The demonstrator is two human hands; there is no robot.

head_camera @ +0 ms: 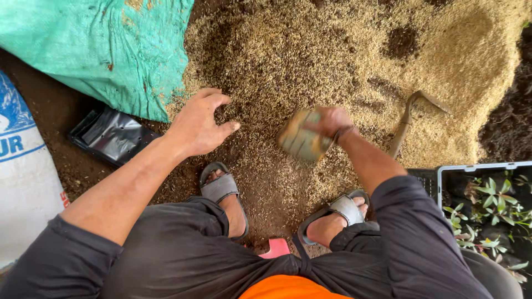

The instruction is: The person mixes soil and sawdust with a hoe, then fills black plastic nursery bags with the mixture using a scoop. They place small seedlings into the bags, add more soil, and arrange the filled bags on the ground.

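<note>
I sit low over a wide heap of pale husks mixed with dark soil [332, 61]. My left hand [200, 123] hovers over the heap's near edge, fingers curled and apart, holding nothing. My right hand [331, 123] is closed on a small husk-covered container [299, 141], blurred by motion, just above the heap. My feet in grey sandals [220, 188] rest on the soil below both hands.
A green tarp [105, 50] lies at the upper left, with a stack of black plastic bags [111, 135] below it. A white sack [22, 166] is at the left edge. A hoe [407, 119] lies on the heap. A crate of seedlings [487, 205] stands right.
</note>
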